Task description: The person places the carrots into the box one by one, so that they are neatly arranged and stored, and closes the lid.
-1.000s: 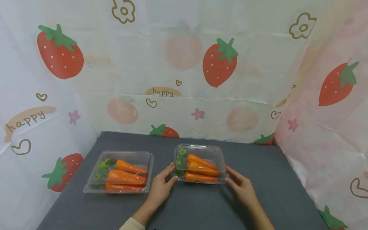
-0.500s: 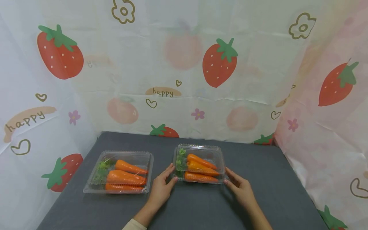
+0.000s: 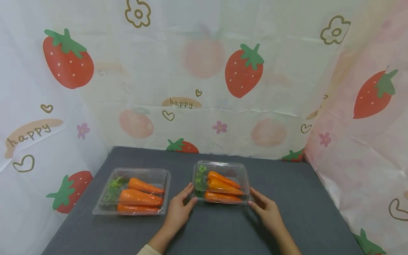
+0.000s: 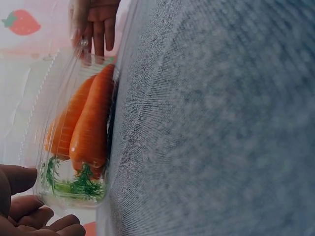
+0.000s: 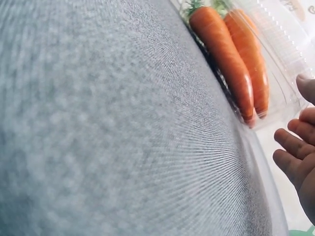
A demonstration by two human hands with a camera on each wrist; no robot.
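A clear plastic clamshell box [image 3: 237,173] with carrots [image 3: 223,186] and green leaves inside lies on the grey cloth, right of the middle. My left hand [image 3: 177,209] holds its near left corner, thumb on one side of the rim and index finger on the other. In the left wrist view that thumb lies right at the rim, the other fingers loosely bent. At the near right corner is my right hand [image 3: 267,210], thumb and fingers on either side of the rim. The right wrist view shows the right hand [image 5: 302,142] with its lower fingers fairly straight.
Left of my left hand lies a second, closed clear plastic box [image 3: 98,211] with carrots and leaves. Dark grey cloth covers the table [image 3: 220,233]. A white curtain [image 3: 153,71] printed with strawberries stands behind it and along both sides.
Box and hands stay almost in place. My right hand has shifted very slightly left with the box's right corner, and my left forearm a little to the right.
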